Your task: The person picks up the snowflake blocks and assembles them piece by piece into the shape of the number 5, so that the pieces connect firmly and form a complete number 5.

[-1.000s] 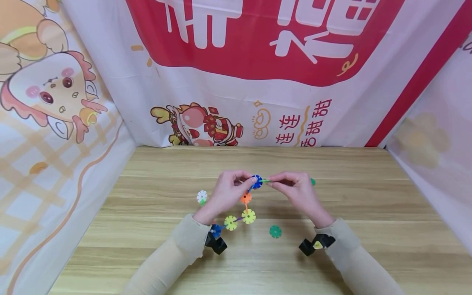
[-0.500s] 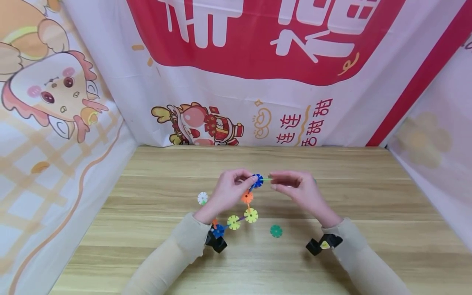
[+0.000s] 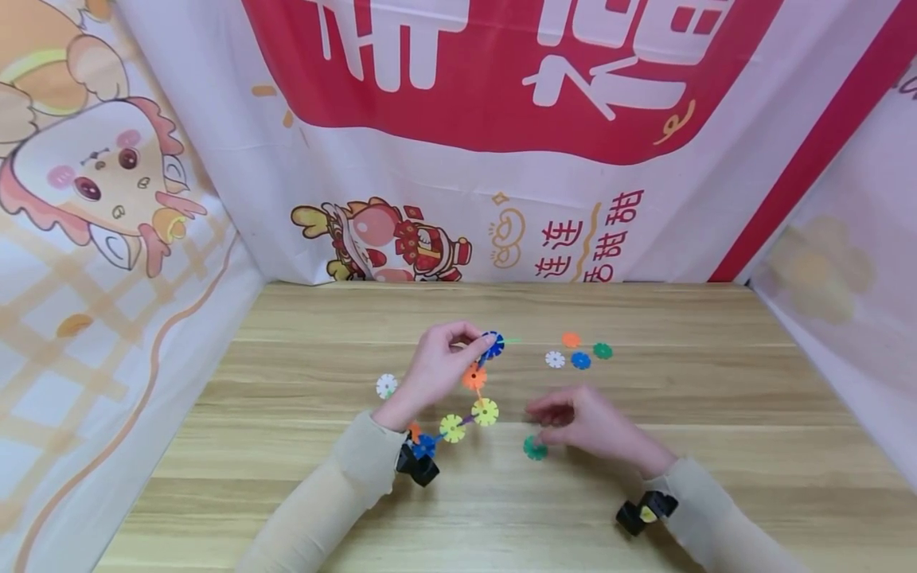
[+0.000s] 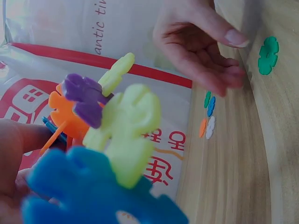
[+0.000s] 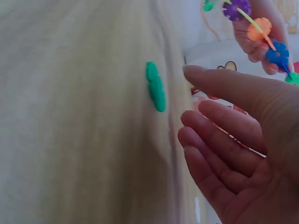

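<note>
My left hand (image 3: 444,362) pinches a dark blue notched snowflake disc (image 3: 493,344) in a chain of interlocking plastic discs. A light green disc (image 3: 513,341), seen edge-on, sticks out from its right side. Below it the chain runs through an orange disc (image 3: 474,376) and yellow discs (image 3: 485,411) to a blue disc (image 3: 425,446) by the left wrist. My right hand (image 3: 591,422) holds nothing, its fingers loosely bent. It hovers beside a loose green disc (image 3: 533,448); in the right wrist view that green disc (image 5: 155,87) lies flat, apart from the fingertips.
Loose orange (image 3: 571,340), white (image 3: 555,360), blue (image 3: 581,360) and green discs (image 3: 603,350) lie together at the back right. A white disc (image 3: 387,386) shows left of my left hand. Printed cloth (image 3: 401,159) walls the wooden table (image 3: 344,310) at the back and sides.
My right hand has let go of the light green disc and moved toward the front, near the loose green disc, uncovering the discs behind. My left hand keeps its pinch, shifting slightly left.
</note>
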### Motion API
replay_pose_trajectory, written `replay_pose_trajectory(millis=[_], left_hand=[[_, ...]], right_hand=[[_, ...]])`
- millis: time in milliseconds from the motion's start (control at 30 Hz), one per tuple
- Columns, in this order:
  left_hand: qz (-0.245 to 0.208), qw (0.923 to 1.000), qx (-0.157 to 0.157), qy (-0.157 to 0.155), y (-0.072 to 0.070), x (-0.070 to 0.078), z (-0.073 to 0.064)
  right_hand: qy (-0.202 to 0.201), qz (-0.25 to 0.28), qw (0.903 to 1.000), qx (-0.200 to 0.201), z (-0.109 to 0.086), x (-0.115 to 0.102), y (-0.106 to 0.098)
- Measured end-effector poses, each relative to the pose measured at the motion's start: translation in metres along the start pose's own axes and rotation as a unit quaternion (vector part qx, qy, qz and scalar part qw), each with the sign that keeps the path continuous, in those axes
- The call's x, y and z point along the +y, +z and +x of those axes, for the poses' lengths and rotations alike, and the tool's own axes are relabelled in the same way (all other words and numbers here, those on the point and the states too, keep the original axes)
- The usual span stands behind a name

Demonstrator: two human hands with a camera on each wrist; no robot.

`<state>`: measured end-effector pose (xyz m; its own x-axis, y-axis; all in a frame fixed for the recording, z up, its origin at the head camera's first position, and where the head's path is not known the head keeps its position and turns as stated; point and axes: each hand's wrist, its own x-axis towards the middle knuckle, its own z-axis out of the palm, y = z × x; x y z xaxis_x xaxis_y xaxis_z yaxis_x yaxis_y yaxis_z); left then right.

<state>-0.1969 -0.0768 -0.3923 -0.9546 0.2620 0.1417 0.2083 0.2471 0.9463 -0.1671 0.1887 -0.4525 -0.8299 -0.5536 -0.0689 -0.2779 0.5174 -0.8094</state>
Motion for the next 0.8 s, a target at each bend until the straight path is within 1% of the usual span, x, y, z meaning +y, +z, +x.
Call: replay_pose_trajectory(millis=[133,300,467,567,800], left_hand=[[-0.001,1.0000,0.003,0.000,0.0003,0.0013,-0.0001],[0.001,1.0000,0.008,0.001,0.0011,0.0021,0.0000],[0.005,0.9999,0.008,0.005,0.0015,0.0025,0.0003],[0.007,0.9999,0.008,0.009,0.0018,0.0025,0.0007],[0.000,0.9999,0.006,0.011,0.0025,0.0028,0.0008]], right_hand=[[-0.005,-0.039,0.9992,-0.003,-0.0014,0.0027,0.0066],[0.010,-0.067,0.9976,-0.010,-0.0016,0.0006,0.0095],[0.010,-0.079,0.9966,-0.019,-0.0005,-0.0017,0.0104],[0.003,-0.084,0.9962,-0.024,0.0001,-0.0017,0.0106],[0.008,-0.078,0.9966,-0.026,0.0008,-0.0016,0.0108]])
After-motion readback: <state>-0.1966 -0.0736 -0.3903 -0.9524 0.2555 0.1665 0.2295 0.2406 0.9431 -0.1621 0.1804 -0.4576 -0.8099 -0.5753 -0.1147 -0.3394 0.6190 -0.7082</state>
